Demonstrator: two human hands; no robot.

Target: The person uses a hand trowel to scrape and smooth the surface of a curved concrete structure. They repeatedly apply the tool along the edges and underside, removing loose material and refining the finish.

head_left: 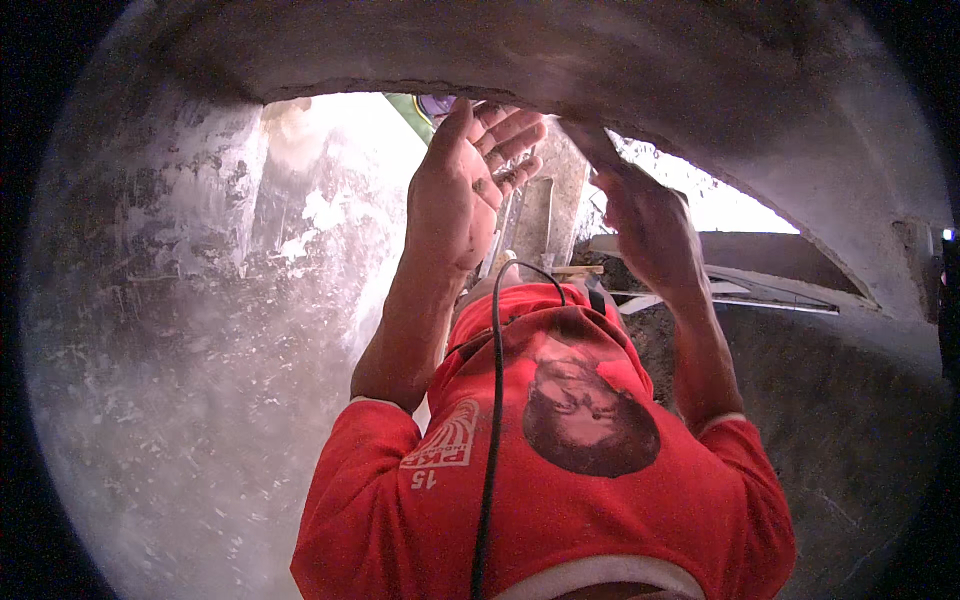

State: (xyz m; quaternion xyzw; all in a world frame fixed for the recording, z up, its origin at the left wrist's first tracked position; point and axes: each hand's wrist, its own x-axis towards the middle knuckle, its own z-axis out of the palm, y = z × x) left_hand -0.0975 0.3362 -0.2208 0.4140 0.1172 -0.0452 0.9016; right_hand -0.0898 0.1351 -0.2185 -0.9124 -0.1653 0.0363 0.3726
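My left hand (465,190) is raised with its palm turned up and its fingers apart. Grey smears mark those fingers, and the tips come close to the rough lower edge of a grey plastered surface (400,50). To its right, my right hand (652,225) is closed, back of the hand outward. A flat, dark, blade-like tool (588,142) seems to reach from its fist up to the same edge. Blur and shadow hide the tool's exact kind.
A pale, blotchy wall (200,300) stands at the left. Past my hands are an upright board (548,205) and a green strip (408,115). Thin pale bars (770,290) lie at the right. A black cable (494,400) runs down over my red shirt (590,510).
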